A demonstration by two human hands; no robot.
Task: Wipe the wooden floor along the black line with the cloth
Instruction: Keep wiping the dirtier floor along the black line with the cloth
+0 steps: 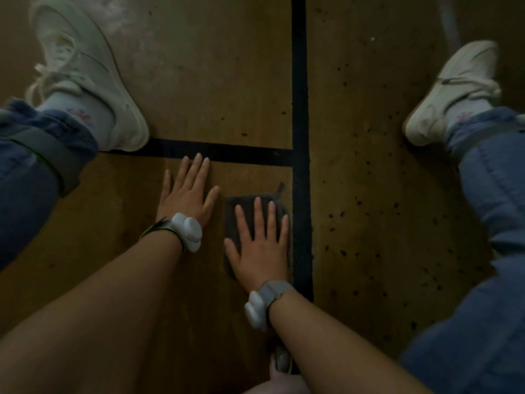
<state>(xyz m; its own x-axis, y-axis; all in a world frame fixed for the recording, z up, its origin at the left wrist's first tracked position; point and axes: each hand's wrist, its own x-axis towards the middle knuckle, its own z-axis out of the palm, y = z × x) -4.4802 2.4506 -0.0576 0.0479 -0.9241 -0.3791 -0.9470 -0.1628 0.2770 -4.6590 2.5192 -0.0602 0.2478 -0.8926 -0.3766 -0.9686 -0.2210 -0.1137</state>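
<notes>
1. Wooden floor (383,166), dim light, brown and scuffed. A black line (300,109) runs away from the person, and a side branch (241,157) meets it from the left in a T.
2. Person is seated low, legs apart. Left sneaker (93,72) touches the far end of the branch; right sneaker (451,92) is well apart from the line on the other side.
3. Cloth (246,204): dark, folded to a small rectangle, flat on the floor just left of the long line. Its right edge is at the line's edge, and it sits on the near side of the branch.
4. Right hand (260,248) lies palm down on the cloth, fingers straight and spread, pressing but gripping nothing.
5. Left hand (187,191) lies flat on bare floor beside the cloth, fingers straight, tips at the branch edge, holding nothing. It looks like a brace.
6. Dark specks (369,200) are scattered right of the line.
7. Risks, as judged:
   - With only palm pressure and no grip, the hand may slide over the cloth, or the fold may bunch up on a push.
   - The cloth sits beside the line and barely on it, so a drifting stroke would miss the line.
   - The specked side may go unwiped if the strokes keep left.
   - A long forward reach loads the left hand, which could skid.
</notes>
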